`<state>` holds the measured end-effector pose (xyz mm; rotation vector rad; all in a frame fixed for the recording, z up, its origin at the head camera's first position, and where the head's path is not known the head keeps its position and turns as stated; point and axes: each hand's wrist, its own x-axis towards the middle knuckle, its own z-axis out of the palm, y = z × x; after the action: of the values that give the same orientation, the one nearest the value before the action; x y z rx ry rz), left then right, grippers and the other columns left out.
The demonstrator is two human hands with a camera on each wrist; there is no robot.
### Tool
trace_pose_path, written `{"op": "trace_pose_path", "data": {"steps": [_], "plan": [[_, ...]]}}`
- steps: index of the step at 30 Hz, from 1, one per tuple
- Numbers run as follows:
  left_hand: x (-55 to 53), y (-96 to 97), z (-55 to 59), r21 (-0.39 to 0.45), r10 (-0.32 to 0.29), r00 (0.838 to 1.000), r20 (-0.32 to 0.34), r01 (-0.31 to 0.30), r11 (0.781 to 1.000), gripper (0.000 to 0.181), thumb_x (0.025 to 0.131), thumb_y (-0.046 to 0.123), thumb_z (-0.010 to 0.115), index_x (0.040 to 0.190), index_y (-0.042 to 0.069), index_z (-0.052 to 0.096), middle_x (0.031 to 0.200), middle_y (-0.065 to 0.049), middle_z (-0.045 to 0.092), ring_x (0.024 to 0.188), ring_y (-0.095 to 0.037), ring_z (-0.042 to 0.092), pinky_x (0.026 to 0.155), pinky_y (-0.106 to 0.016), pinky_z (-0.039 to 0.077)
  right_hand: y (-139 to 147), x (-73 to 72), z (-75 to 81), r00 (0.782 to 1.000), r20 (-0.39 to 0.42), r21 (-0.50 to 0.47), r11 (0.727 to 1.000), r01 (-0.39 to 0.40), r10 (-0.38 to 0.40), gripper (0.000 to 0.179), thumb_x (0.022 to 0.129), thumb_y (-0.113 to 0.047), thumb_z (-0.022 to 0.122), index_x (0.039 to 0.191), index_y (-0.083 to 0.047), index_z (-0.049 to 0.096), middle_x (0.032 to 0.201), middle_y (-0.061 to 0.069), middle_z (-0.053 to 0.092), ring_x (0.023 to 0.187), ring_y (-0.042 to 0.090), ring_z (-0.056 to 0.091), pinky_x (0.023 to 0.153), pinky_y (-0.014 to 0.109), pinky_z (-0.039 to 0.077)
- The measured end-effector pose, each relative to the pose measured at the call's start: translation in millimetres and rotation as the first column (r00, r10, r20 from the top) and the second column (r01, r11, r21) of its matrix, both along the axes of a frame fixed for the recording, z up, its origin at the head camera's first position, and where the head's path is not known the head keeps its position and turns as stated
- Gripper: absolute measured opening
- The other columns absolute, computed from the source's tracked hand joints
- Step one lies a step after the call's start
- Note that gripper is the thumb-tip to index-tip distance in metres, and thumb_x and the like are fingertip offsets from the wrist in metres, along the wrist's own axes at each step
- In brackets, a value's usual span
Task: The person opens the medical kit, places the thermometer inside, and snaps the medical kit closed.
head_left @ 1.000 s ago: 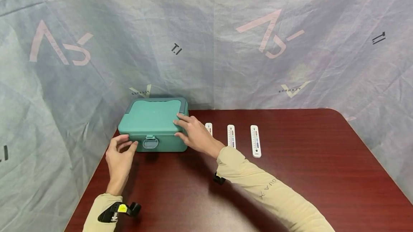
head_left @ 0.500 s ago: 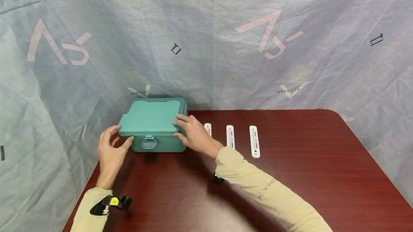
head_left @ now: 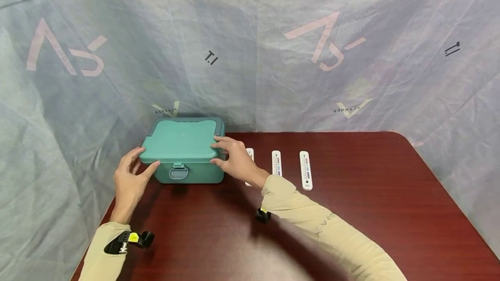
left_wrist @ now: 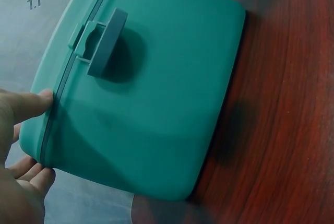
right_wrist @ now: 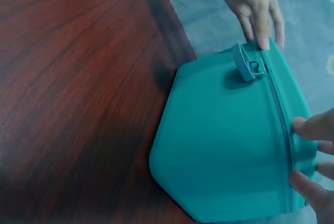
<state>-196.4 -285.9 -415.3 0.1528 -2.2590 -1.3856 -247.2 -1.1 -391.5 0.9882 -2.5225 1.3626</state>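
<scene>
A teal storage box (head_left: 183, 140) sits with its lid down near the back left of the table. On its front hangs a grey-blue ring latch (head_left: 179, 171). My left hand (head_left: 130, 181) grips the lid's front left corner, thumb on the front and fingers along the side. At the opposite front corner my right hand (head_left: 236, 159) holds the lid, its fingers spread from the top edge to the front. In the left wrist view, the left thumb (left_wrist: 39, 104) lies on the seam beside the latch. A narrow gap line runs under the lid.
To the box's right, three white thermometers lie in a row: the left one (head_left: 250, 154) partly behind the right hand, the middle one (head_left: 276, 161) partly behind the right sleeve, and the right one (head_left: 306, 170) fully visible. A grey cloth (head_left: 258, 77) hangs behind the dark red table (head_left: 371, 185).
My left hand has moved left from the box's front to its front left corner, with thumb and fingers spread wider. The right hand stays at its corner.
</scene>
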Motion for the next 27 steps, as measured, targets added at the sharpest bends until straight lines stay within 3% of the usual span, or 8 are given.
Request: {"op": "trace_pose_path", "data": {"steps": [7, 11, 16, 27], "plan": [[0.7, -4.7, 4.6, 0.002, -0.040, 0.998, 0.056, 0.039, 0.999, 0.065, 0.078, 0.010, 0.079, 0.137, 0.014, 0.052, 0.141, -0.006, 0.044, 0.129, -0.023, 0.043, 0.103, -0.031, 0.038, -2.7, 2.8, -3.3, 0.995, 0.065, -0.064, 0.995, 0.077, -0.073, 0.052, 0.081, -0.010, 0.076, 0.128, 0.003, 0.056, 0.136, 0.023, 0.045, 0.107, 0.032, 0.061, 0.087, 0.034, 0.051], [4.6, -0.6, 14.9, 0.030, -0.073, 0.993, 0.089, 0.071, 0.997, 0.068, 0.078, 0.004, 0.077, 0.139, 0.008, 0.047, 0.143, -0.013, 0.042, 0.131, -0.027, 0.041, 0.103, -0.036, 0.038, -4.7, 5.1, -4.2, 0.993, 0.064, -0.036, 0.994, 0.104, -0.102, 0.054, 0.081, -0.011, 0.076, 0.129, 0.002, 0.055, 0.135, 0.022, 0.046, 0.105, 0.031, 0.063, 0.084, 0.028, 0.052], [11.1, 7.5, 28.5, 0.041, -0.077, 0.992, 0.099, 0.073, 0.996, 0.066, 0.079, 0.001, 0.075, 0.138, 0.002, 0.046, 0.142, -0.017, 0.042, 0.130, -0.028, 0.042, 0.102, -0.034, 0.039, -7.8, 6.6, -3.3, 0.989, 0.065, -0.036, 0.991, 0.132, -0.130, 0.051, 0.081, -0.009, 0.076, 0.127, 0.004, 0.057, 0.133, 0.022, 0.048, 0.103, 0.031, 0.064, 0.082, 0.029, 0.053], [11.8, 7.7, 28.6, 0.031, -0.066, 0.995, 0.076, 0.064, 0.997, 0.061, 0.077, 0.000, 0.077, 0.133, 0.002, 0.052, 0.139, -0.016, 0.046, 0.129, -0.030, 0.042, 0.104, -0.040, 0.036, -13.4, 11.1, -2.1, 0.984, 0.076, -0.088, 0.982, 0.166, -0.159, 0.045, 0.079, -0.004, 0.076, 0.120, 0.006, 0.061, 0.128, 0.023, 0.050, 0.101, 0.032, 0.065, 0.083, 0.029, 0.053]]}}
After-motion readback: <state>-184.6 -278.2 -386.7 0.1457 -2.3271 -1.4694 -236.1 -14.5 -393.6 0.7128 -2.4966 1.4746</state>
